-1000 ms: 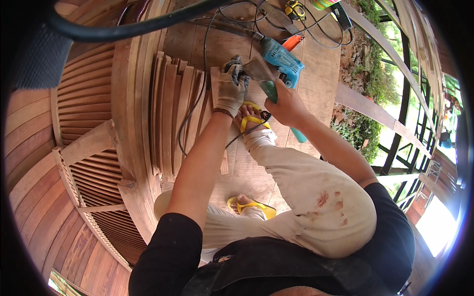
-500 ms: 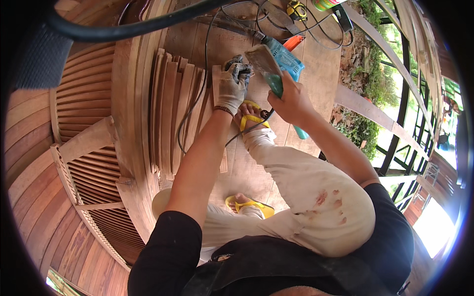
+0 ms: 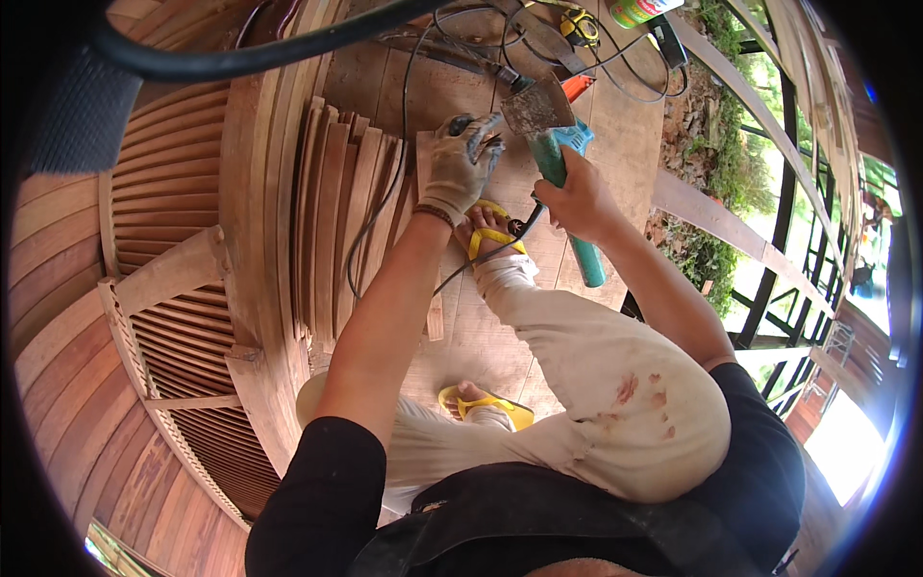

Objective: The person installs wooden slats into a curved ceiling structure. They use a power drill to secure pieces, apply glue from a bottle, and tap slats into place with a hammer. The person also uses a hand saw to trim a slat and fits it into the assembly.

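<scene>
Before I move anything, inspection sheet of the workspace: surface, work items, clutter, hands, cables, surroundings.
Surface: wooden board floor, things lying at its far end.
Work items: green-handled tool with flat metal head, raised above the blue drill; row of wooden slats at left.
Clutter: yellow tape measure, orange object of unclear kind, green can.
Hands: right hand bare, gripping the tool; left hand gloved, fingers curled, contents unclear.
Cables: black cable crosses the slats; loops lie beyond the drill.
Surroundings: slatted woodwork left, greenery right.
</scene>
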{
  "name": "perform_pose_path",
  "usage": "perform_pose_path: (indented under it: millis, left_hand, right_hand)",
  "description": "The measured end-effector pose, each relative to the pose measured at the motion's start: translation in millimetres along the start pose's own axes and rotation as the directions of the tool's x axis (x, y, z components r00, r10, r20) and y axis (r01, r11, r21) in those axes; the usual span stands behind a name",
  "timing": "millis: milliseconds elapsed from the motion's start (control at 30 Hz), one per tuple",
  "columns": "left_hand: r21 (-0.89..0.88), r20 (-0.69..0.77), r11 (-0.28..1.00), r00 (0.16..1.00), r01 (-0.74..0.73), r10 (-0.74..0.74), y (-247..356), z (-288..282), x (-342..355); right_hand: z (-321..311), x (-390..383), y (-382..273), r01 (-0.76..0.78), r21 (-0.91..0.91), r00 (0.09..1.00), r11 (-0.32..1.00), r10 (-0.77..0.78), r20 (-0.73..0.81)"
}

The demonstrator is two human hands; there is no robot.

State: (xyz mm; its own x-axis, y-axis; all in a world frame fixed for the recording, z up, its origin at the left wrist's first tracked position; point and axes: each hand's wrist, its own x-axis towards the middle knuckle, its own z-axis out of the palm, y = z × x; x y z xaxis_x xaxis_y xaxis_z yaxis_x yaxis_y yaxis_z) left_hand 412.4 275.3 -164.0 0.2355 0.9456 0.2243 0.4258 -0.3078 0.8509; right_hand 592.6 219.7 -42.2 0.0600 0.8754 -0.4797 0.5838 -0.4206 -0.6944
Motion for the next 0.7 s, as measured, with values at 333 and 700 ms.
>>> perform_pose_path:
  millis: [333,700]
  left_hand:
    - [-0.156,0.054,0.969,0.982,0.189,-0.183,-26,16,-21]
    - [-0.153,-0.106,0.988,0.993,0.032,-0.049,-32,21,-24]
  right_hand:
    - [9,2,8,-0.068,-0.069,0.997,0.995,0.070,0.038]
    - [9,5,-8,0.092,-0.252,0.994,0.963,-0.073,0.082]
